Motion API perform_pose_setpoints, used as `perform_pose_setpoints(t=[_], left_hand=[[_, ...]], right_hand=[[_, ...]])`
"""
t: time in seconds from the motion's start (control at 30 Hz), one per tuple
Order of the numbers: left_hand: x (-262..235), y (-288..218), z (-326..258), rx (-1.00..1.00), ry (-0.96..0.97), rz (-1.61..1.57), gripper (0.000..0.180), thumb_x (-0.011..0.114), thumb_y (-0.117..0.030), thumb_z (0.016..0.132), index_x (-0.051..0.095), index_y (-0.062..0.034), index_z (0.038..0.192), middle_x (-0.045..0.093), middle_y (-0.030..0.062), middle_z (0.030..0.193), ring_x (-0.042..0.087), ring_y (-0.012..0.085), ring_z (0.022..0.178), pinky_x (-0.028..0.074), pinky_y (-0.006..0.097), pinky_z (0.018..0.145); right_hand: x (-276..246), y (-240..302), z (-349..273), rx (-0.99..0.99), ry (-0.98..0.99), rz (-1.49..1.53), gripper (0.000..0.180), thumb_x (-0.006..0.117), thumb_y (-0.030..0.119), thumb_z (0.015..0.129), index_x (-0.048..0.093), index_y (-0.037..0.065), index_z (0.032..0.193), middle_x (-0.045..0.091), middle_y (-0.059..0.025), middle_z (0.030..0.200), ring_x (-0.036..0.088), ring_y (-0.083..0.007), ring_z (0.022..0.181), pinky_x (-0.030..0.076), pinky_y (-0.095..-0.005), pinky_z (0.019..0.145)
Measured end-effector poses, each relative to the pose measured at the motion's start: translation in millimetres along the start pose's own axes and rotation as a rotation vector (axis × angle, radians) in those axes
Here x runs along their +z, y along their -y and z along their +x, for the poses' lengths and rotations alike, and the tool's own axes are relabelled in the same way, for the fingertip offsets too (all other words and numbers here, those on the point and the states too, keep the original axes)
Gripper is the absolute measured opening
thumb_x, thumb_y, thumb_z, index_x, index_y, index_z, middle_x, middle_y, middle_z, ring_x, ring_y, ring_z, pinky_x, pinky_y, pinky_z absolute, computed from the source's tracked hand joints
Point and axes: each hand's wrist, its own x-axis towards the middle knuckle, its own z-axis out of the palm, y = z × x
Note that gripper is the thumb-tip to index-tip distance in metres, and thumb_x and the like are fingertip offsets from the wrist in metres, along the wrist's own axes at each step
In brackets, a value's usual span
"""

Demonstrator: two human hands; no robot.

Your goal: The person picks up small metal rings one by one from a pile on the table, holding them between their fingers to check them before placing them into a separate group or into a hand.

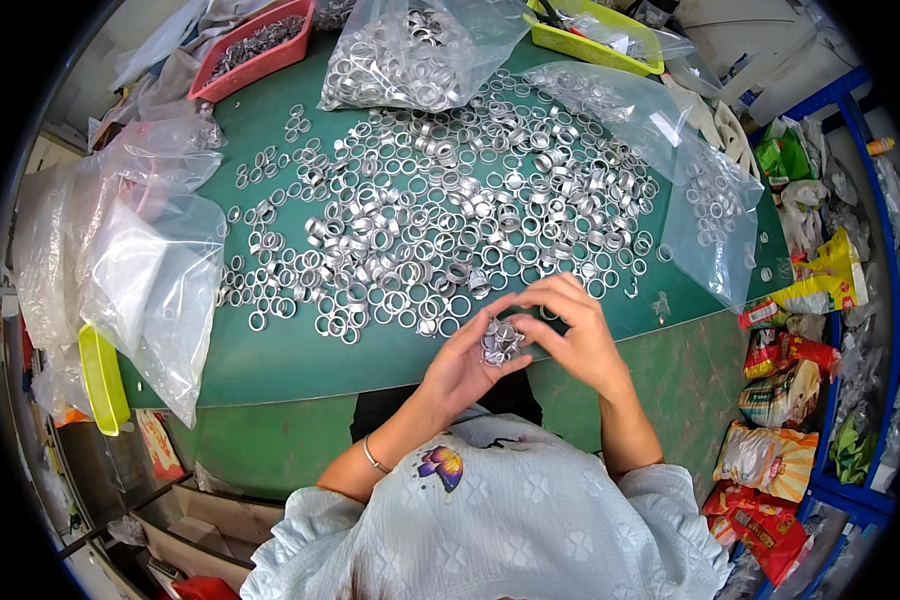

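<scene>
My left hand is cupped palm up just off the table's near edge. In its palm rests a small heap of shiny metal pieces, too small to tell their exact shape. My right hand curves over from the right, its thumb and bent fingers at the heap. Whatever is between those fingertips is hidden. Beyond both hands, a wide spread of loose silver metal rings covers the green table, some flat and some on edge.
A clear bag of rings stands at the back, between a red basket and a yellow-green basket. Plastic bags hang over the left edge. Another bag with rings lies right. A blue shelf holds colourful packages.
</scene>
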Motion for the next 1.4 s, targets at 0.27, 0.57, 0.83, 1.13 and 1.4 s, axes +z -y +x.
perform_pose_setpoints(t=[0.27,0.57,0.83,1.13,1.4], left_hand=[[-12.6,-1.8,-4.4,-0.149,0.117,0.212,0.052,0.046,-0.049,0.088,0.051,-0.0041,0.114,0.059,0.0052,0.093,0.059,0.0140,0.082,0.049,0.027,0.060],[0.5,-3.9,-6.5,-0.254,0.052,0.194,0.042,0.053,-0.043,0.088,0.052,-0.0026,0.102,0.052,0.0032,0.085,0.045,0.0085,0.062,0.034,0.016,0.044],[5.4,-8.1,-5.2,-0.242,0.045,-0.038,0.025,0.050,-0.030,0.092,0.052,-0.0052,0.090,0.047,0.0076,0.085,0.043,0.0091,0.058,0.031,0.017,0.036],[-8.2,-1.9,-1.6,-0.233,-0.064,-0.071,0.024,0.053,-0.023,0.090,0.055,-0.0042,0.104,0.055,0.0068,0.087,0.060,0.0157,0.078,0.044,0.019,0.043],[19.7,-6.0,14.4,-0.190,-0.099,0.076,0.045,0.053,-0.012,0.085,0.042,-0.0045,0.128,0.056,0.0115,0.110,0.056,0.0259,0.107,0.054,0.027,0.062]], right_hand=[[4.1,0.8,-8.3,0.070,0.295,-0.076,0.015,0.068,0.007,0.072,0.062,0.004,0.085,0.058,-0.0019,0.093,0.050,-0.0193,0.090,0.032,-0.0348,0.083],[1.1,-12.2,-9.0,0.128,0.306,0.210,0.019,0.063,0.010,0.079,0.063,0.002,0.096,0.056,-0.0072,0.091,0.054,-0.0210,0.085,0.043,-0.0344,0.077],[3.2,-25.6,-3.0,0.355,-0.156,0.427,0.022,0.067,0.006,0.077,0.064,0.002,0.099,0.055,-0.0035,0.089,0.056,-0.0100,0.087,0.046,-0.0276,0.075],[-23.0,-71.0,29.3,0.166,-0.301,-0.670,0.017,0.067,0.011,0.073,0.066,0.002,0.087,0.059,-0.0108,0.090,0.051,-0.0263,0.090,0.036,-0.0378,0.079],[-36.6,-87.5,34.0,0.087,-0.149,-0.785,0.009,0.062,0.008,0.077,0.064,0.002,0.083,0.055,-0.0078,0.082,0.049,-0.0241,0.083,0.032,-0.0367,0.075]])
